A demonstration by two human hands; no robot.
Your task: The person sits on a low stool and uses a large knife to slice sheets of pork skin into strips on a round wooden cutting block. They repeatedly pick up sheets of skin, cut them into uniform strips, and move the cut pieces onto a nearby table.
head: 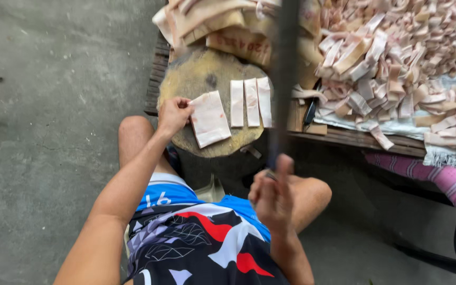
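Left hand (174, 113) fingers pressing pork-skin slab (209, 119) steady on chopping block (186, 79); right hand (273, 198) fisted around raised, blurred cleaver (283, 79).

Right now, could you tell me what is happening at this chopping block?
A seated person is cutting pale slabs into strips. The left hand pins a slab on the round wooden block, beside three cut strips. The right hand holds a raised blade, blurred. A heap of strips lies to the right.
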